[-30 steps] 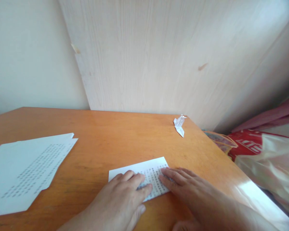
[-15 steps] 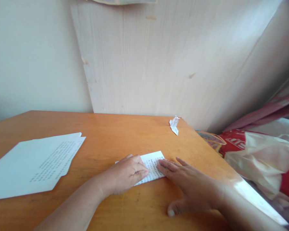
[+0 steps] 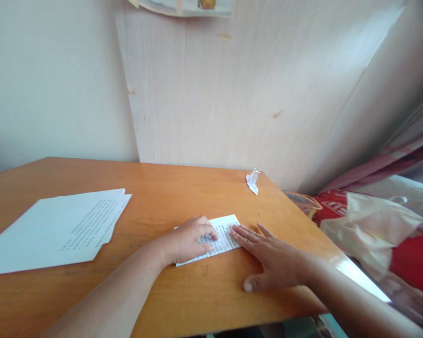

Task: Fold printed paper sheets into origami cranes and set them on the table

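Note:
A folded sheet of printed paper (image 3: 225, 234) lies flat on the wooden table (image 3: 155, 197), its rows of small dark characters facing up. Across its left part rests my left hand (image 3: 193, 239), fingers curved with a gap between thumb and forefinger, nothing gripped. My right hand (image 3: 271, 260) lies flat at the paper's right end, fingertips touching it and thumb spread out on the table. The paper's left portion is partly hidden under my left hand.
A stack of white sheets (image 3: 56, 230), partly printed, lies at the left of the table. Near the far right corner stands a small folded paper figure (image 3: 253, 182). Beyond the right edge are red and cream bags (image 3: 363, 225). A pale board (image 3: 204, 94) rises behind.
My left hand has loosened, its thumb and forefinger now apart where they were pressed together on the paper. The right hand stays flat at the right end. The camera view has shifted slightly.

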Tool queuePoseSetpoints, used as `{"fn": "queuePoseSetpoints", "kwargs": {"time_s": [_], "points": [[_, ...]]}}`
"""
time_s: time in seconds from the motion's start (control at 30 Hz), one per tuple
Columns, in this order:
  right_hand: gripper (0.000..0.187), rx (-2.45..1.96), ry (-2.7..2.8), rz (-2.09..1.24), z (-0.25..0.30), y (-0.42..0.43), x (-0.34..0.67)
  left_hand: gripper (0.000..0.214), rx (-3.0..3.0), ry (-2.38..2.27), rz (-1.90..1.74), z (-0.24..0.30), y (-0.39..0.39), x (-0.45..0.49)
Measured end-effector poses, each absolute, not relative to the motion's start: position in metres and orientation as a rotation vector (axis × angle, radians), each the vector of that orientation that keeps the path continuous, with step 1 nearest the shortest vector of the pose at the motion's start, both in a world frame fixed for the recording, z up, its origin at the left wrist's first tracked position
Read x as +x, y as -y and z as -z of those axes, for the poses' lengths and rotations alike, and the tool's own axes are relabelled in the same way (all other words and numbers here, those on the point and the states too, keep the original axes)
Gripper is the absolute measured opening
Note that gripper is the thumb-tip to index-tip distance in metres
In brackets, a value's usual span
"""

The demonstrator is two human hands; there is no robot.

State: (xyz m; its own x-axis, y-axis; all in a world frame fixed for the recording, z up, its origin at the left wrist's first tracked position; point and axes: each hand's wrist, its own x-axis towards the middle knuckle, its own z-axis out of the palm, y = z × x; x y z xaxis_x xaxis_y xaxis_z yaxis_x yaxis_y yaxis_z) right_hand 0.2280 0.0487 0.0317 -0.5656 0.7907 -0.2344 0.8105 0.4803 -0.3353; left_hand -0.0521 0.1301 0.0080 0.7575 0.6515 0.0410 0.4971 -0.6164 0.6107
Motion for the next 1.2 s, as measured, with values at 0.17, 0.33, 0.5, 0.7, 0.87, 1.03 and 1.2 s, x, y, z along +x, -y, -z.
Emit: {"fn": "queuePoseSetpoints", "kwargs": {"time_s": [0.17,0.33,0.5,0.7,0.87,1.03,1.2], "points": [[0.115,1.391,-2.67,0.639,-0.03,-0.049,0.228,0.028,2.393,-0.861,-0.326,-0.01,-0.13,-0.051],[0.115,1.376,-2.688,0.612,-0.03,-0.049,0.23,0.027,2.397,-0.861,-0.33,-0.011,-0.13,-0.051],[0.115,1.394,-2.782,0.441,-0.037,-0.039,0.221,0.027,2.399,-0.843,-0.354,-0.012,-0.128,-0.051],[0.109,1.257,-2.908,0.425,-0.041,-0.022,0.189,0.024,2.417,-0.814,-0.373,-0.009,-0.131,-0.051],[0.112,1.201,-2.91,0.522,-0.031,-0.02,0.177,0.025,2.42,-0.824,-0.38,-0.006,-0.132,-0.051],[0.111,1.288,-2.889,0.521,-0.025,-0.016,0.187,0.026,2.412,-0.825,-0.371,-0.005,-0.132,-0.052],[0.107,1.389,-2.861,0.466,-0.026,-0.009,0.203,0.027,2.405,-0.834,-0.347,-0.01,-0.131,-0.052]]}}
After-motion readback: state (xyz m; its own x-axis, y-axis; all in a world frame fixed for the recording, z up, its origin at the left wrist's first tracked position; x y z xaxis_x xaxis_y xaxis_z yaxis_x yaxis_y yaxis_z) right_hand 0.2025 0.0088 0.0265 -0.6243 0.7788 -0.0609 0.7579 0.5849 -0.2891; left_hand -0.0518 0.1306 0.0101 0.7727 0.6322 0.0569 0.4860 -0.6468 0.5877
